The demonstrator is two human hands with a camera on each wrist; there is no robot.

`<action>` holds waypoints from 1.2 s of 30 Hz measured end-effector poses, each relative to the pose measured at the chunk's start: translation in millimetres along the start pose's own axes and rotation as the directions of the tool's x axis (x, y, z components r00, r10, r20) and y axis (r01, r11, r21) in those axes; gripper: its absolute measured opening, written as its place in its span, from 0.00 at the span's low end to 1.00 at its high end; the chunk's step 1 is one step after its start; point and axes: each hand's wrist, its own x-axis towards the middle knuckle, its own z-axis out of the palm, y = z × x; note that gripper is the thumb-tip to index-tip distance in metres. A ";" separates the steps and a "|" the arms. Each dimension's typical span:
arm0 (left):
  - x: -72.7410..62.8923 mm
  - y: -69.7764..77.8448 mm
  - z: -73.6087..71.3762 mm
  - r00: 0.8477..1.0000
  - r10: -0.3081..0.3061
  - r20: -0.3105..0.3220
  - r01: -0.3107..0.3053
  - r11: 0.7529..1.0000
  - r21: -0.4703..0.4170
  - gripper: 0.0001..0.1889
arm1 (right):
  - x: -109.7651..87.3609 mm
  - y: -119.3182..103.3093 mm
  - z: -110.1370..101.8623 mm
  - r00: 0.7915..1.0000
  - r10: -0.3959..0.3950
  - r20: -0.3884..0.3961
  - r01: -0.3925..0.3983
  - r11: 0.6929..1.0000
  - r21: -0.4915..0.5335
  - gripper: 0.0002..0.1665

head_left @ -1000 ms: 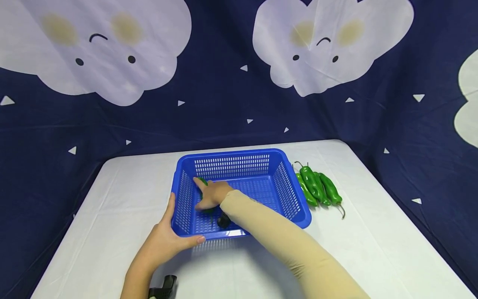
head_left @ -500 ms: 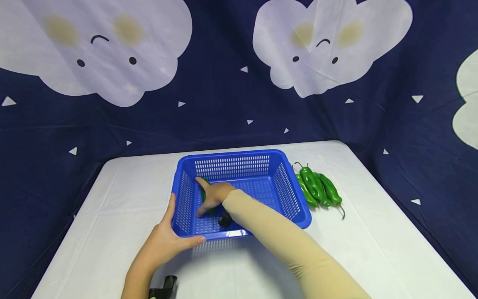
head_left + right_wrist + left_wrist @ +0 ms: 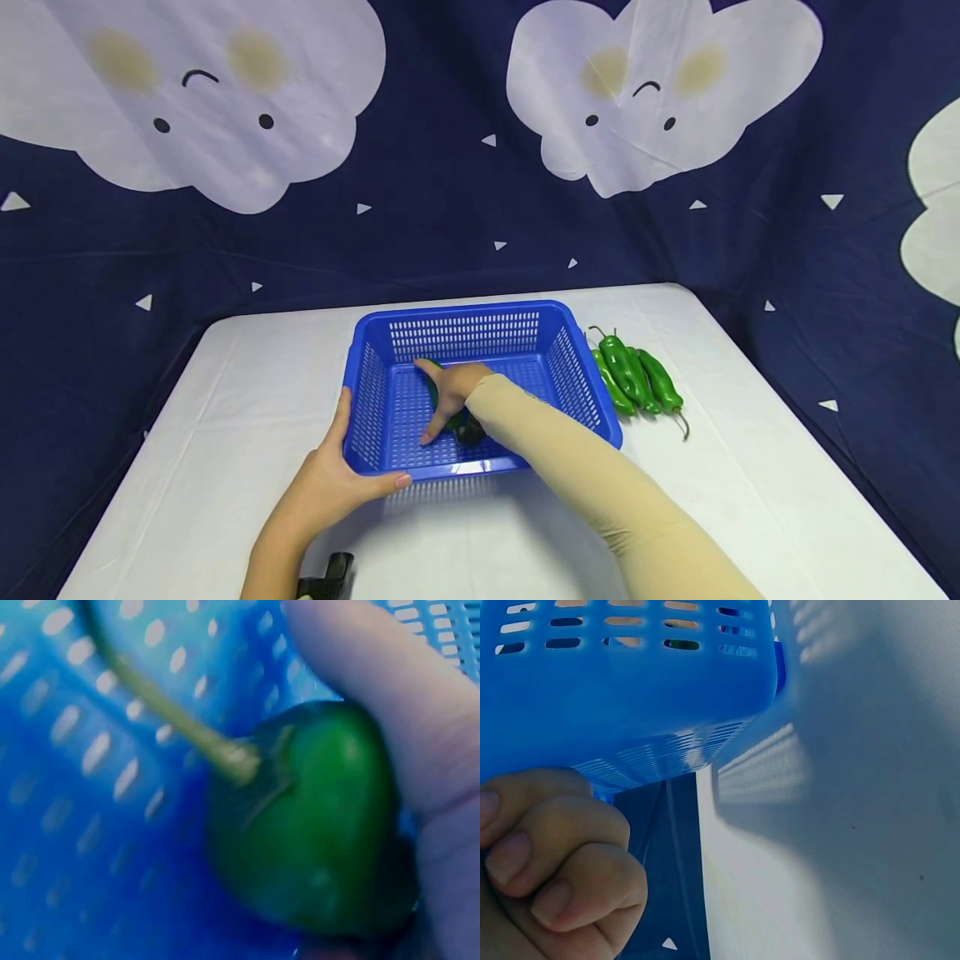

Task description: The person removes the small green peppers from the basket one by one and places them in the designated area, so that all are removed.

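Observation:
A blue perforated plastic basket (image 3: 465, 309) stands on the white table. My left hand (image 3: 330, 482) holds its near left corner, the thumb along the front side and the index finger along the left side. In the left wrist view the other fingers (image 3: 589, 881) are curled against the basket's wall. My right hand (image 3: 456, 390) reaches down inside and grips a long green pepper, mostly hidden under it from above. Close up in the right wrist view, the green pepper (image 3: 330, 825) lies beside the thumb, its stem pointing over the basket's slotted floor.
Several green peppers (image 3: 626, 371) lie together on the white tabletop (image 3: 255, 400) just right of the basket. A dark blue cloth with white clouds (image 3: 435, 167) hangs behind the table. Black wrist cameras show below the left hand and inside the basket.
My right hand has moved to the right inside the basket, away from its left wall, and the green pepper has come along with it. The left hand keeps its place on the corner.

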 end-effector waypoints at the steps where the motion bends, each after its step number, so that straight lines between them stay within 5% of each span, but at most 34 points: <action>1: 0.1 0.2 0.1 1.000 -0.002 0.001 0.002 1.000 -0.002 0.76 | -2.3 2.4 -0.7 1.000 0.007 0.005 -0.007 1.000 -0.002 0.81; 10: 0.9 0.7 -0.4 1.000 -0.010 0.004 0.010 1.000 -0.006 0.76 | -15.7 22.1 -6.6 1.000 0.002 0.023 -0.002 1.000 0.015 0.81; 29: 1.9 -1.5 2.2 1.000 -0.006 -0.001 0.006 1.000 -0.001 0.76 | 1.1 43.8 9.6 0.997 -0.054 -0.052 0.054 0.998 0.016 0.72; 36: 2.5 -1.8 3.2 1.000 -0.003 -0.006 0.003 1.000 -0.003 0.76 | 1.4 52.4 11.8 0.992 -0.105 -0.071 0.111 0.989 0.093 0.69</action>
